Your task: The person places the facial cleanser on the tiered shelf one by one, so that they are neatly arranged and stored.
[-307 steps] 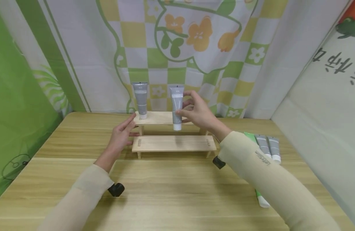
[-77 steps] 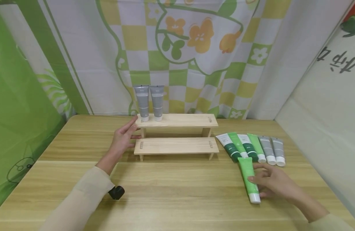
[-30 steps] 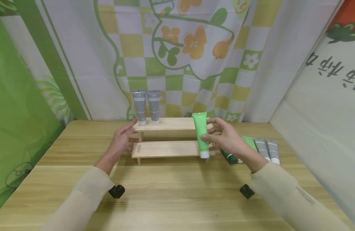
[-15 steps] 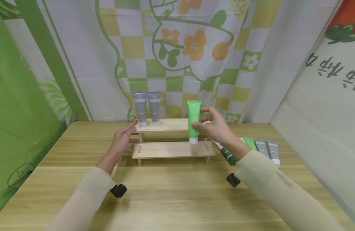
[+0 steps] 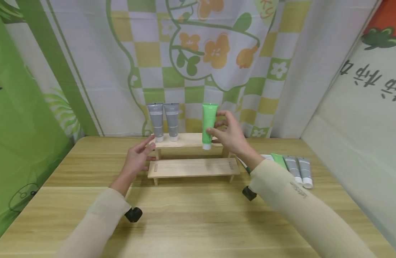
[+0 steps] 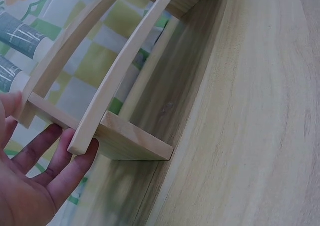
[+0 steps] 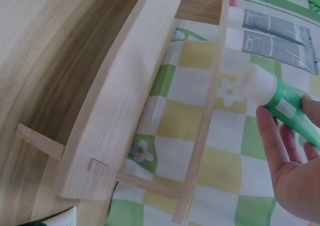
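Observation:
My right hand (image 5: 230, 132) pinches a green squeeze tube (image 5: 209, 120) with a white cap. The tube is upright, cap down, over the right part of the upper tier of a two-tier wooden stand (image 5: 191, 168). In the right wrist view the green tube (image 7: 292, 113) is tilted and its cap appears apart from the upper board. Two grey squeeze tubes, one at the left end (image 5: 157, 122) and another beside it (image 5: 172, 122), stand caps down on that tier. My left hand (image 5: 135, 157) touches the stand's left end; in the left wrist view its fingers (image 6: 62, 178) lie extended against the end pieces.
Right of the stand, more tubes lie on the wooden table (image 5: 191, 222): two grey tubes (image 5: 304, 172), a green tube (image 5: 278, 160), and others partly hidden by the right arm. A patterned curtain (image 5: 198, 46) hangs behind; a white wall panel (image 5: 362, 118) borders the right.
The green tube, picked up from the right of the table, has moved left and up with my right hand to the upper tier. Earlier, the second grey tube came to stand beside the first.

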A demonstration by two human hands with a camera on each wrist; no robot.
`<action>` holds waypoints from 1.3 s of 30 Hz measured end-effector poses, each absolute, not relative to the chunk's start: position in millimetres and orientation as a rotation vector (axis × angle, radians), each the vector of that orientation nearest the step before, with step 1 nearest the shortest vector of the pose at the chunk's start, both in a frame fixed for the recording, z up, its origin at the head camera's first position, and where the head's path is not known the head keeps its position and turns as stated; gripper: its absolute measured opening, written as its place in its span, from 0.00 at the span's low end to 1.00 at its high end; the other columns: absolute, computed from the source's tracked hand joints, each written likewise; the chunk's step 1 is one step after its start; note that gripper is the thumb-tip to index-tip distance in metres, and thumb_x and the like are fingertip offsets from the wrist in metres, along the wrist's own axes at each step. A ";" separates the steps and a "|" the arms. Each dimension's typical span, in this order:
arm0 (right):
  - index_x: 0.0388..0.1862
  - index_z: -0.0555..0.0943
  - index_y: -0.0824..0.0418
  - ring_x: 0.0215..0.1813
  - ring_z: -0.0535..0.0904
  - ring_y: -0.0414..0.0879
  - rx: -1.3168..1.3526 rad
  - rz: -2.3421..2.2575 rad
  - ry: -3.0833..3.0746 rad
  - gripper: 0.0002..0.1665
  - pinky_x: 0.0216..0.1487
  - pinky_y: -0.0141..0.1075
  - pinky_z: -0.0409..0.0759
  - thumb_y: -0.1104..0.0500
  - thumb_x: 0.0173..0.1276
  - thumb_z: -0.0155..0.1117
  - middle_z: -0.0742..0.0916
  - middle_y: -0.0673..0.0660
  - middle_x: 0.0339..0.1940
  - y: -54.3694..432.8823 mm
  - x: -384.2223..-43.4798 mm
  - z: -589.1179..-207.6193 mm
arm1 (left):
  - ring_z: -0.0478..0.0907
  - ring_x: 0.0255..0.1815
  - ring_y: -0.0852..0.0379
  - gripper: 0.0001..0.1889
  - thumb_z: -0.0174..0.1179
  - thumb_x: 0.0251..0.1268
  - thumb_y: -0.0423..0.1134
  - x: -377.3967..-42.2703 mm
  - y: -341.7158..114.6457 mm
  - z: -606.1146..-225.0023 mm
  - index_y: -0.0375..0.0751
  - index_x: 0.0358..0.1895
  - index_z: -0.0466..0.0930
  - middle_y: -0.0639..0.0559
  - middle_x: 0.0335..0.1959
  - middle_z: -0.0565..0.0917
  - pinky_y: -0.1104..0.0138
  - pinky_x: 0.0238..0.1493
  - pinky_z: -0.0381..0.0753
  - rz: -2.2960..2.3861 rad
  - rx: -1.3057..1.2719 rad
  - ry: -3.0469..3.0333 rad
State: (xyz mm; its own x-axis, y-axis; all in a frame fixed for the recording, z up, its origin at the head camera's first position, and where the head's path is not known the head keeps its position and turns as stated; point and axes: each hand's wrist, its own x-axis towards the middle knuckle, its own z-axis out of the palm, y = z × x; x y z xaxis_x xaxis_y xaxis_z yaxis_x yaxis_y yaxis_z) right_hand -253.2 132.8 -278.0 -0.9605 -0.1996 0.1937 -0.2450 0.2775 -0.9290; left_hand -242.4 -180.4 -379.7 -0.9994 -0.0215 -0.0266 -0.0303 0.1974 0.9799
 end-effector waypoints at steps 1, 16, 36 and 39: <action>0.71 0.62 0.62 0.47 0.84 0.62 0.447 1.811 -2.465 0.36 0.43 0.49 0.87 0.67 0.70 0.67 0.78 0.67 0.52 131.6 -255.0 -278.9 | 0.82 0.54 0.38 0.28 0.54 0.75 0.58 -241.9 -179.8 -379.8 0.67 0.75 0.64 0.40 0.72 0.70 0.63 0.28 0.83 1.989 -0.053 2.429; 0.72 0.62 0.59 0.48 0.83 0.57 0.494 1.766 -2.418 0.36 0.44 0.45 0.87 0.66 0.70 0.67 0.79 0.64 0.52 107.9 -268.6 -282.7 | 0.84 0.50 0.41 0.27 0.55 0.74 0.58 -242.6 -178.3 -382.3 0.65 0.74 0.67 0.40 0.69 0.73 0.69 0.21 0.77 2.010 -0.054 2.455; 0.69 0.65 0.56 0.51 0.80 0.52 0.461 1.596 -2.410 0.34 0.51 0.43 0.82 0.63 0.69 0.69 0.80 0.60 0.50 72.0 -278.2 -300.8 | 0.85 0.48 0.44 0.27 0.55 0.75 0.57 -246.3 -179.6 -384.5 0.64 0.74 0.68 0.41 0.69 0.74 0.69 0.22 0.77 2.025 -0.056 2.436; 0.70 0.65 0.56 0.52 0.80 0.53 0.441 1.596 -2.413 0.34 0.52 0.44 0.82 0.63 0.69 0.69 0.80 0.60 0.51 71.2 -280.1 -301.8 | 0.85 0.48 0.44 0.27 0.55 0.74 0.57 -246.0 -180.1 -384.5 0.64 0.74 0.68 0.41 0.69 0.73 0.70 0.21 0.76 2.026 -0.051 2.437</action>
